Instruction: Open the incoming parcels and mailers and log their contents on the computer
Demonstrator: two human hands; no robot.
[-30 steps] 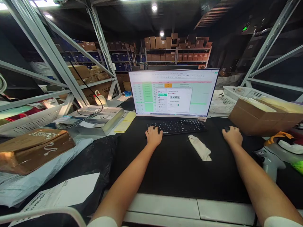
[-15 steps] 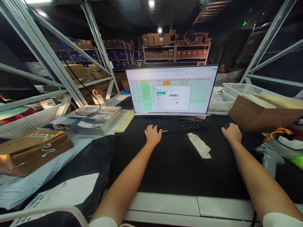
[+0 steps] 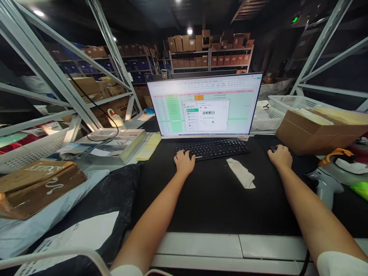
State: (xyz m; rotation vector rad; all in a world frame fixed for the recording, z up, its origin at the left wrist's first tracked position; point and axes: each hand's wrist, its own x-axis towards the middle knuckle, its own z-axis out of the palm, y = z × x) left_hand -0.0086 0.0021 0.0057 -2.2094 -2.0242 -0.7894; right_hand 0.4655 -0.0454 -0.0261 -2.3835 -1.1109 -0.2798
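My left hand (image 3: 184,162) rests on the left end of a black keyboard (image 3: 220,149), its fingers spread over the keys and holding nothing. On the right, my right hand (image 3: 281,156) is wrapped over a dark computer mouse (image 3: 273,148), mostly hidden under the palm. Behind the keyboard stands a monitor (image 3: 241,111) that shows a spreadsheet with a smaller chat window on top. A crumpled white cloth (image 3: 240,173) lies on the black desk mat (image 3: 218,207) between my forearms.
At left are a brown box (image 3: 43,184), a black plastic bag (image 3: 123,188), a grey open box (image 3: 126,147) and yellow paper slips (image 3: 148,147). To the right stand a carton of envelopes (image 3: 313,132), a white basket (image 3: 287,101) and a barcode scanner (image 3: 326,184). Metal frame posts flank the desk.
The camera view has tilted and shifted slightly, so everything sits a little higher and further left. Both hands keep their places on the keyboard and mouse.
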